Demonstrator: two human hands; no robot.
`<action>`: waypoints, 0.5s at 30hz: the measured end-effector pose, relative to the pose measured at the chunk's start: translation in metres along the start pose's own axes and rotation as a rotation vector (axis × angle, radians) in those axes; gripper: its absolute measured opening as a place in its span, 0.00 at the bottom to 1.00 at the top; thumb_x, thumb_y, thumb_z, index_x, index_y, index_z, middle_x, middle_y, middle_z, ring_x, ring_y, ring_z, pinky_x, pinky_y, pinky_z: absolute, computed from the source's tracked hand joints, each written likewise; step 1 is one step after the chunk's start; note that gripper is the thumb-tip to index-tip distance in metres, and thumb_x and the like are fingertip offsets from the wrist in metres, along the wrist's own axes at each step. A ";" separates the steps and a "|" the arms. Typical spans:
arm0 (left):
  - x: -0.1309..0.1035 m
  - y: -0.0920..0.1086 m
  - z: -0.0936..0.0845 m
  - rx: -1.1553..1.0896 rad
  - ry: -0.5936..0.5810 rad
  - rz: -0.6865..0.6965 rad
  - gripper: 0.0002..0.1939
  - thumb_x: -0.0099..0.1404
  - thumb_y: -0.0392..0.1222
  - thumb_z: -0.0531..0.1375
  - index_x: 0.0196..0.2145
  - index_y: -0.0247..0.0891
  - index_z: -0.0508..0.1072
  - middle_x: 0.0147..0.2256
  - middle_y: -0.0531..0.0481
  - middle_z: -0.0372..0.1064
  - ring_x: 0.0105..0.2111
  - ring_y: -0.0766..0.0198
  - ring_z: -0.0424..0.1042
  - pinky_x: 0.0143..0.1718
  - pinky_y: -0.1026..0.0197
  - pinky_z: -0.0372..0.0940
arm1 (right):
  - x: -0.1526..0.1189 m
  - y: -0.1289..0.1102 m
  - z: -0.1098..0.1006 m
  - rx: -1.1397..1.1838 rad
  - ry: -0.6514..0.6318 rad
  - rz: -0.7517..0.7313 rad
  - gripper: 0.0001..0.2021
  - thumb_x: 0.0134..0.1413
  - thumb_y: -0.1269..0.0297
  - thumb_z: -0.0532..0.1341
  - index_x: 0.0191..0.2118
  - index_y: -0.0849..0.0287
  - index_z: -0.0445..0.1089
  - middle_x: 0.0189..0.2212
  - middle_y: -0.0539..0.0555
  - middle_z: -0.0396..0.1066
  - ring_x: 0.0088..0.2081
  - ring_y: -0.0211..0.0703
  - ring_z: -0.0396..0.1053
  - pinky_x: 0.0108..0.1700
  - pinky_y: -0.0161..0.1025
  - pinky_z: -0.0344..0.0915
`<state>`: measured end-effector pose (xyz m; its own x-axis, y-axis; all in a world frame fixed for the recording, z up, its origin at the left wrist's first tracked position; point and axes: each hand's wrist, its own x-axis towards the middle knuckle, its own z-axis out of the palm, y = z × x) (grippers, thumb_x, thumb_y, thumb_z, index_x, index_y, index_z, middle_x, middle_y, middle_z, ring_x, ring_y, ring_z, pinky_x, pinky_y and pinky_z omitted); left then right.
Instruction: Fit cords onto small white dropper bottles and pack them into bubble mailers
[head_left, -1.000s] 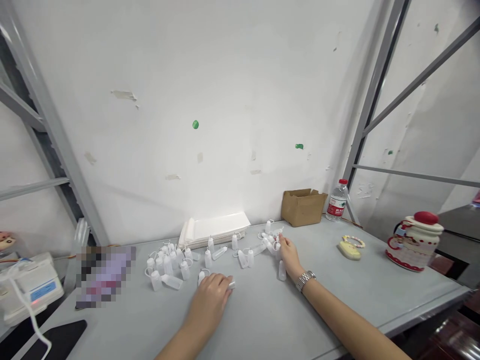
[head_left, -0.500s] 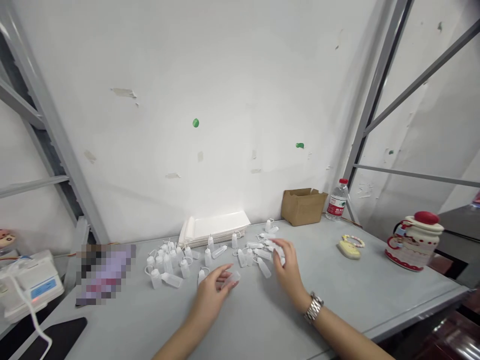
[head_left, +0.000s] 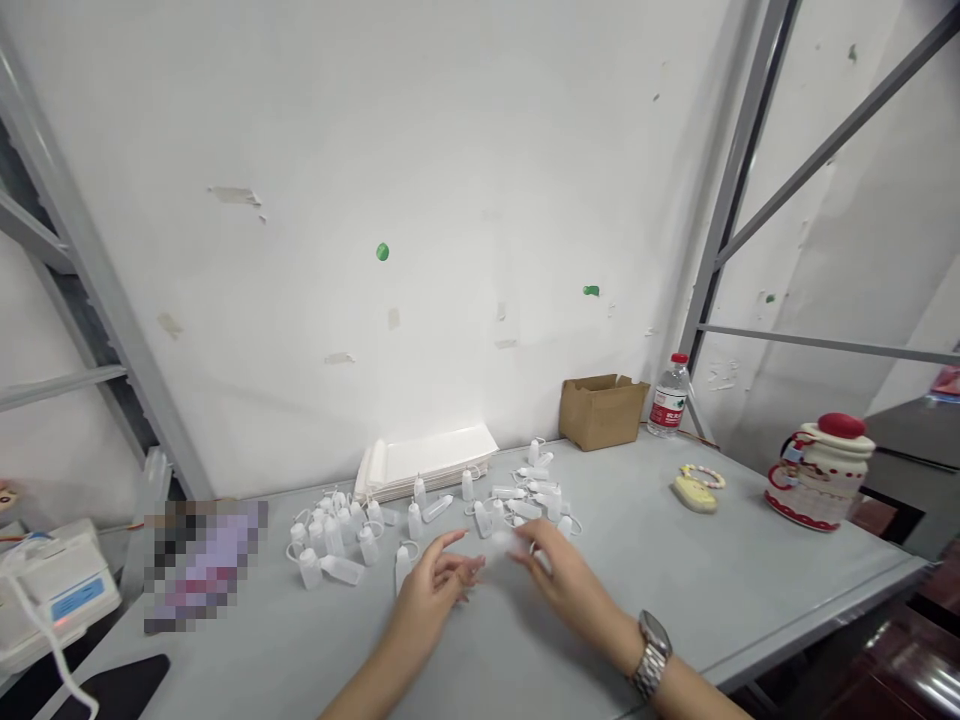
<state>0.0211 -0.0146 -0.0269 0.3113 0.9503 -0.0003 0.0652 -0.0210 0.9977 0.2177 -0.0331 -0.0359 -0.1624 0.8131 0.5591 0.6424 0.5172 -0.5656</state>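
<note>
My left hand [head_left: 433,590] hovers over the table with its fingers apart and slightly curled, nothing visible in them. Facing it, my right hand [head_left: 566,575] pinches a small translucent squeeze bottle [head_left: 502,543], smeared by motion, between thumb and fingers. Beside my left wrist a capped squeeze bottle [head_left: 403,567] stands upright, partly hidden by the hand. Beyond the right hand is a loose group of similar squeeze bottles [head_left: 551,498], some lying and some standing. A denser cluster of capped bottles [head_left: 334,535] stands to the left, with one bottle [head_left: 342,570] lying in front.
White flat sheets or packs [head_left: 431,458] are stacked against the wall. A cardboard box [head_left: 602,415] and water bottle [head_left: 667,400] stand at the back right. Further right are a yellow case [head_left: 695,494], beaded loop [head_left: 705,475] and decorated mug [head_left: 821,475]. A white device [head_left: 64,590] sits left.
My right hand has drawn back from the bottle group towards my left hand and now holds a squeeze bottle. The bottle in my left fingers earlier is no longer visible there.
</note>
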 end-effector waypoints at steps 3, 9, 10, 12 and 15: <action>-0.002 0.002 -0.001 0.080 0.026 0.000 0.28 0.53 0.60 0.55 0.45 0.37 0.63 0.37 0.45 0.68 0.35 0.59 0.71 0.33 0.61 0.63 | 0.005 0.019 -0.018 0.254 0.251 0.259 0.15 0.56 0.57 0.52 0.47 0.58 0.60 0.29 0.52 0.66 0.31 0.42 0.67 0.35 0.40 0.66; 0.002 -0.001 -0.002 0.151 0.069 -0.006 0.26 0.54 0.57 0.54 0.45 0.37 0.63 0.37 0.46 0.66 0.34 0.60 0.71 0.32 0.61 0.63 | 0.003 0.037 -0.034 0.374 0.291 0.393 0.26 0.56 0.52 0.48 0.59 0.53 0.47 0.27 0.48 0.62 0.30 0.40 0.67 0.40 0.43 0.65; 0.002 -0.001 -0.002 0.160 0.070 0.000 0.26 0.55 0.56 0.54 0.45 0.36 0.63 0.36 0.46 0.66 0.34 0.60 0.71 0.32 0.61 0.64 | 0.002 0.037 -0.034 0.369 0.281 0.393 0.25 0.56 0.52 0.48 0.58 0.53 0.49 0.26 0.48 0.62 0.30 0.40 0.67 0.41 0.43 0.64; 0.001 -0.001 -0.003 0.200 0.076 0.009 0.24 0.56 0.55 0.53 0.45 0.36 0.63 0.35 0.46 0.66 0.33 0.61 0.71 0.32 0.61 0.64 | 0.000 0.037 -0.034 0.369 0.297 0.391 0.25 0.56 0.52 0.49 0.58 0.53 0.50 0.26 0.48 0.62 0.29 0.40 0.67 0.41 0.43 0.64; -0.003 -0.003 -0.005 0.404 0.100 0.111 0.21 0.60 0.51 0.50 0.47 0.38 0.64 0.34 0.47 0.67 0.32 0.62 0.70 0.32 0.61 0.64 | 0.000 0.036 -0.034 0.368 0.347 0.392 0.26 0.56 0.52 0.49 0.59 0.53 0.49 0.26 0.49 0.62 0.28 0.40 0.67 0.40 0.43 0.64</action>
<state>0.0157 -0.0157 -0.0292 0.2452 0.9605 0.1318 0.4085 -0.2257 0.8844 0.2661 -0.0237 -0.0360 0.3239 0.8587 0.3973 0.2955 0.3071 -0.9046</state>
